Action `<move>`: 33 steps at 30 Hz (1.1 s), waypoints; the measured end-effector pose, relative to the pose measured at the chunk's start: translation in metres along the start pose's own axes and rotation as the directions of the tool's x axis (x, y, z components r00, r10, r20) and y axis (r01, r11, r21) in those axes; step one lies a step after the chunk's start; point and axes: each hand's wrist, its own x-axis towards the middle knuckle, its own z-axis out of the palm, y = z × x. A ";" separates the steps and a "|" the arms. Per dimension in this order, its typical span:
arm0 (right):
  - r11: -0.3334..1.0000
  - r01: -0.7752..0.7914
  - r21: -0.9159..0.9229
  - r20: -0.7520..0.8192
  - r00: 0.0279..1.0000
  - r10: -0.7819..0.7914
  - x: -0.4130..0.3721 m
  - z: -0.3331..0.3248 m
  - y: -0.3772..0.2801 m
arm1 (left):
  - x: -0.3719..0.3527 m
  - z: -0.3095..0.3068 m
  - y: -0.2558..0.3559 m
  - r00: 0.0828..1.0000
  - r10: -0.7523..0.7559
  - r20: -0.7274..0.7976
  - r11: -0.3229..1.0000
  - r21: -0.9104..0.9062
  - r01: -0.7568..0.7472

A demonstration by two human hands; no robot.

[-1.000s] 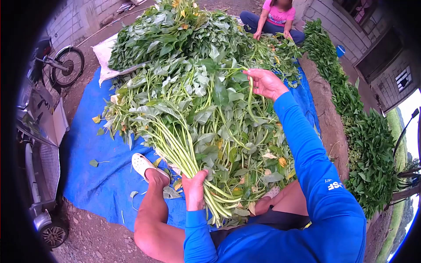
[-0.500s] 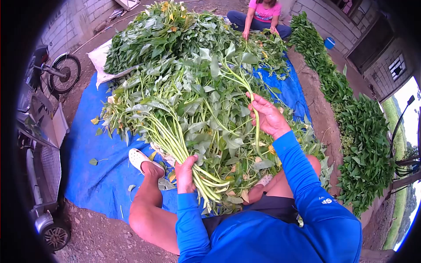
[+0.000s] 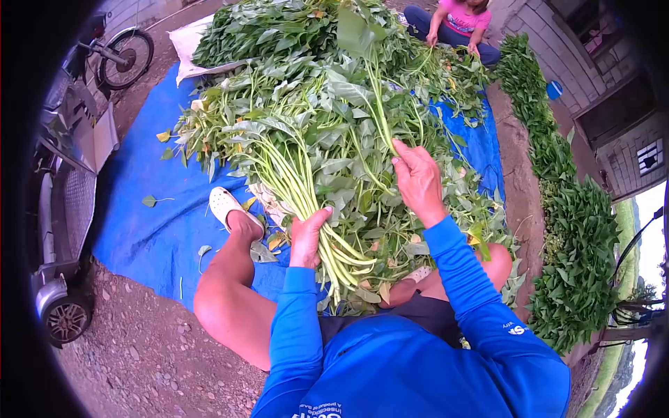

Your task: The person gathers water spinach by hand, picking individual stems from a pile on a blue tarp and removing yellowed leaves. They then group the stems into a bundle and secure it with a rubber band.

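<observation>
A bundle of long water spinach stems point(image 3: 296, 174) is gripped low by my left hand point(image 3: 309, 235), its fingers wrapped round it. The cut ends stick out below that fist, and the leaves spread away from me. To the right, my right hand point(image 3: 419, 182) pinches a few leafy water spinach stems point(image 3: 378, 104) that point up and away. Its back faces me, so the lower part of those stems is hidden. Under and beyond both hands lies a big loose heap of the same greens point(image 3: 348, 184), with some yellow leaves mixed in.
A blue tarp point(image 3: 146, 230) lies beneath the heap. Across it, a person in a pink shirt point(image 3: 465, 17) sits handling stems. A long row of greens point(image 3: 575, 258) lines the right side by a block wall. A motorcycle wheel point(image 3: 127, 59) and sidecar point(image 3: 73, 174) stand left.
My right hand has turned so its back faces me, and its stems stand more upright. My left hand keeps the bundle. The whole view has shifted slightly.
</observation>
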 end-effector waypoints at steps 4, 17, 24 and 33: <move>0.997 0.010 0.076 0.255 0.967 -0.029 -0.044 0.049 -0.035 | 0.009 -0.009 -0.014 0.997 -0.064 0.049 0.992 -0.106 0.069; 0.954 -0.238 0.181 0.597 0.798 0.085 -0.093 0.111 -0.016 | 0.023 -0.027 -0.065 0.992 -0.122 -0.019 0.950 -0.291 0.111; 0.834 -0.459 0.306 0.463 0.837 0.291 -0.052 0.127 -0.016 | 0.029 -0.035 -0.072 1.000 0.011 0.027 0.984 -0.177 -0.006; 0.261 -0.939 0.224 0.886 0.308 0.347 -0.015 0.151 -0.008 | 0.028 -0.038 -0.062 0.992 -0.010 0.123 0.987 -0.160 0.030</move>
